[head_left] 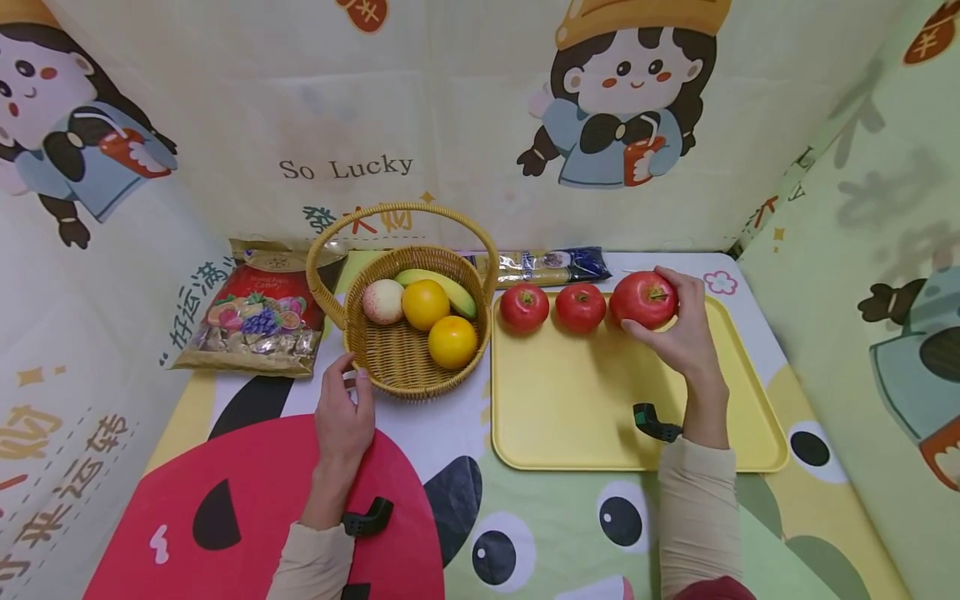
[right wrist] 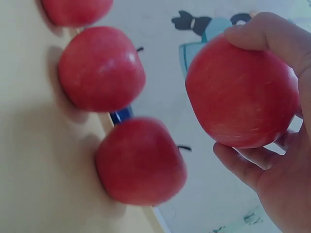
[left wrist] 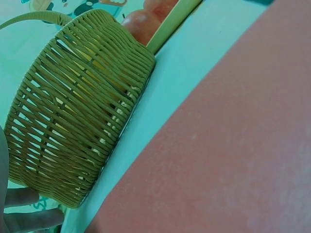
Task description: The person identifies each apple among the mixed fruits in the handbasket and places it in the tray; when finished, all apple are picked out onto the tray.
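My right hand [head_left: 678, 329] holds a red apple [head_left: 643, 300] above the back of the yellow tray [head_left: 577, 417], its thumb and fingers curled round the sides. Two more red apples, one at left [head_left: 524, 308] and one beside it [head_left: 580, 308], sit along the tray's back edge. The right wrist view shows a further apple [right wrist: 141, 160] on the tray, hidden in the head view by the held one. At the front left of the wicker basket [head_left: 390, 367], my left hand [head_left: 345, 417] rests with relaxed fingers against its outer wall.
Inside the basket lie two oranges [head_left: 426, 305], a banana [head_left: 450, 290] and a pale pinkish round fruit [head_left: 383, 302]. Its tall handle [head_left: 405, 207] arches overhead. A candy bag [head_left: 258, 312] stands to the left. Behind the tray lies a long shiny packet [head_left: 540, 267] along the wall.
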The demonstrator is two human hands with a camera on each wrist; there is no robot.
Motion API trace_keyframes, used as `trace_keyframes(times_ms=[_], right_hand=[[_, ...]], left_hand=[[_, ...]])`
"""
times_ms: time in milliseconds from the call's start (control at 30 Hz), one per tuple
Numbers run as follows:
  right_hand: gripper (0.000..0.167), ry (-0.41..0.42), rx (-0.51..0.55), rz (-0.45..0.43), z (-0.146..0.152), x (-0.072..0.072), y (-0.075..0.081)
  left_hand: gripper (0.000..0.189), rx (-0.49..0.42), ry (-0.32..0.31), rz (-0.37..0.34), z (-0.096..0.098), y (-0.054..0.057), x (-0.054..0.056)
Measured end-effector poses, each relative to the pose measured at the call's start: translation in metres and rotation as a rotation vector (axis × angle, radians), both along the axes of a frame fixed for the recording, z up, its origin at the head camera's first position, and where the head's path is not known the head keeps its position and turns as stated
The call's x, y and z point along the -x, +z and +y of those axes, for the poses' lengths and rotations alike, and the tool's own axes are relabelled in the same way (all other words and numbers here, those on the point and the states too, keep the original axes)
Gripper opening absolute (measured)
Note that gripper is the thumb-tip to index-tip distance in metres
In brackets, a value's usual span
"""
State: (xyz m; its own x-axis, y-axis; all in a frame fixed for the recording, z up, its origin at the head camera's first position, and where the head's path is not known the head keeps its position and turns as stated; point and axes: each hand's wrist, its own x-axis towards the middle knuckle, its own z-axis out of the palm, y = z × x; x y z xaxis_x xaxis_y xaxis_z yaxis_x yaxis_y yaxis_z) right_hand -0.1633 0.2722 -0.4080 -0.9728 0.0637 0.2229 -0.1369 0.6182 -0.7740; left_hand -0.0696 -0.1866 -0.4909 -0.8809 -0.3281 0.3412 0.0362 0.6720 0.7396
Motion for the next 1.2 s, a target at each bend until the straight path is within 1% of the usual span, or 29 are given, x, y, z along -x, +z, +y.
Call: trace_keyframes(times_ms=[233, 667, 967, 1200], right_hand=[[0.089, -0.093, 0.021, 0.000, 0.015, -0.001, -0.004], [0.089, -0.275, 0.070, -0.092, 0.045, -0.003, -0.014], [0.090, -0.339, 0.072, -0.148, 0.057, -0.001, -0.023], [0.092, -0.349, 0.036, -0.178, 0.063, 0.003, -0.033]], left_hand=[[0.042, -0.006, -0.001, 0.000, 0.000, 0.001, 0.000], [0.042, 0.005, 0.005, -0.003, 0.000, 0.000, 0.000], [0.042, 0.001, 0.005, 0.002, 0.000, -0.001, 0.000], [0.042, 0.002, 0.000, 0.000, 0.000, 0.001, -0.001]])
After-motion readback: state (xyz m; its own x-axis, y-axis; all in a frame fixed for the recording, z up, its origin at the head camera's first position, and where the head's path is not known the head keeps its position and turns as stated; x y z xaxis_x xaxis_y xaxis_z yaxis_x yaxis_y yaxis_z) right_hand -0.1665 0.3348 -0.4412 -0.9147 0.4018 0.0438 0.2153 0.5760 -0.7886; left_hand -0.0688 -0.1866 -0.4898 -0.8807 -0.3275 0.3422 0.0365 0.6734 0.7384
